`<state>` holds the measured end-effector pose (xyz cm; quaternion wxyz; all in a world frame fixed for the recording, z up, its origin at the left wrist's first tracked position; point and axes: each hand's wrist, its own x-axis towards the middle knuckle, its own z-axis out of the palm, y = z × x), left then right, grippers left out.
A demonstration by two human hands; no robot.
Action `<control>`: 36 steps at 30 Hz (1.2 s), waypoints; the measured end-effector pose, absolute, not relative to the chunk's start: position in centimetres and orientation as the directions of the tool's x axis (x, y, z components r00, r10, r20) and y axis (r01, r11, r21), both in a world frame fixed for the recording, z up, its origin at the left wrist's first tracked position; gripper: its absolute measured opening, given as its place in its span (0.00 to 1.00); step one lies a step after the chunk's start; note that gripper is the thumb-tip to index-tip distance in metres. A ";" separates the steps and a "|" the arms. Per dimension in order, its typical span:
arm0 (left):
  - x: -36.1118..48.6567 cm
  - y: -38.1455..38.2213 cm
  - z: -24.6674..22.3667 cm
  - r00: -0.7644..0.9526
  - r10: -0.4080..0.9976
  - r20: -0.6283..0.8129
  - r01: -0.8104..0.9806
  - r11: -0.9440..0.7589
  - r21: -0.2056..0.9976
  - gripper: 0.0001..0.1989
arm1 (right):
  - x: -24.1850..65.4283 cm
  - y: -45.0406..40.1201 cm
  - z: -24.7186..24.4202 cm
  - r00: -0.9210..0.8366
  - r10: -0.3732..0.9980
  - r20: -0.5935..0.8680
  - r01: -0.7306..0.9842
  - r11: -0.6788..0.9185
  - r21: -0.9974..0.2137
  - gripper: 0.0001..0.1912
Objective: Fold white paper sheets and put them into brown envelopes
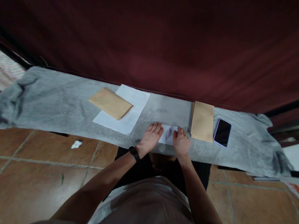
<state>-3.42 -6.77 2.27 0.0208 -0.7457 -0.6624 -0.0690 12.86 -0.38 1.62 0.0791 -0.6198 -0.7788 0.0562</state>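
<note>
A small folded white paper [167, 134] lies on the grey cloth near its front edge, between my two hands. My left hand [151, 136], with a black band on the wrist, rests flat at the paper's left side, fingers stretched forward. On the right side of the paper my right hand [181, 142] presses down, its thumb toward the paper and its fingers bent slightly forward. Brown envelopes [110, 103] lie at an angle over white sheets [136, 100] on the left. Another brown envelope stack [203, 121] is to the right of my right hand.
A phone [222, 132] with a dark screen lies right of the right envelopes. The grey cloth [55, 101] covers a narrow surface, with a dark red curtain [160, 38] behind it. A white scrap [76, 144] is on the tiled floor.
</note>
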 end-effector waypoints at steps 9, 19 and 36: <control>-1.1 -9.1 0.6 0.315 0.938 0.142 0.939 -0.330 0.098 0.32 | 13.0 -0.3 1.4 -0.199 0.979 0.049 0.948 0.205 -0.242 0.15; -1.4 -9.3 0.7 0.336 0.936 0.100 0.933 -0.346 0.099 0.33 | 13.6 -3.0 1.0 -0.361 0.903 0.236 0.824 0.426 -0.373 0.24; -3.7 -11.1 0.5 0.189 0.977 0.102 0.969 -0.203 0.141 0.32 | 14.6 -7.0 -1.1 -0.578 0.787 0.214 0.736 0.616 -0.279 0.29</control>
